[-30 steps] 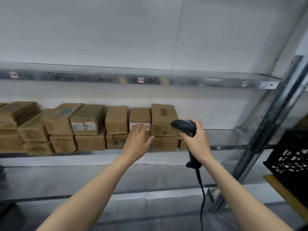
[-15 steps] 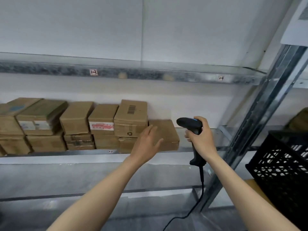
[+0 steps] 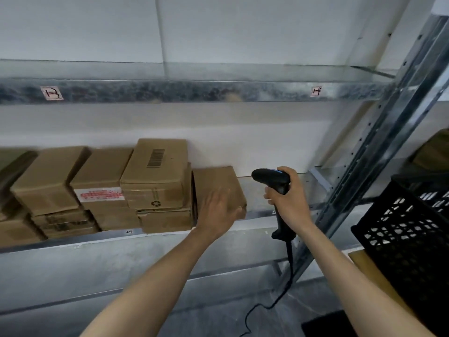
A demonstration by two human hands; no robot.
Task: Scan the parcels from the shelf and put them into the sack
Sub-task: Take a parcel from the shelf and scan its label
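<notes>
The left hand (image 3: pixel 217 210) is reaching up to the shelf (image 3: pixel 73 242), its fingers lying straight and a little apart against the front of the end box (image 3: pixel 215 178). Motion blur is hiding how firmly it is pressing. The right hand (image 3: pixel 290 203) is curling tight round the grip of a black scanner (image 3: pixel 271 179). The scanner's head is pointing left toward that box, and its cable (image 3: pixel 279 296) is trailing down below.

The end box is lying flat at the right end of a row of brown boxes, touching a two-high stack. The top box (image 3: pixel 155 171) of that stack is showing a barcode on its upper face. An upper shelf (image 3: pixel 194 91) is carrying small tags (image 3: pixel 51 92). A steel upright (image 3: pixel 379 147) is standing right of the scanner, and a black crate (image 3: pixel 408 229) is sitting beyond it.
</notes>
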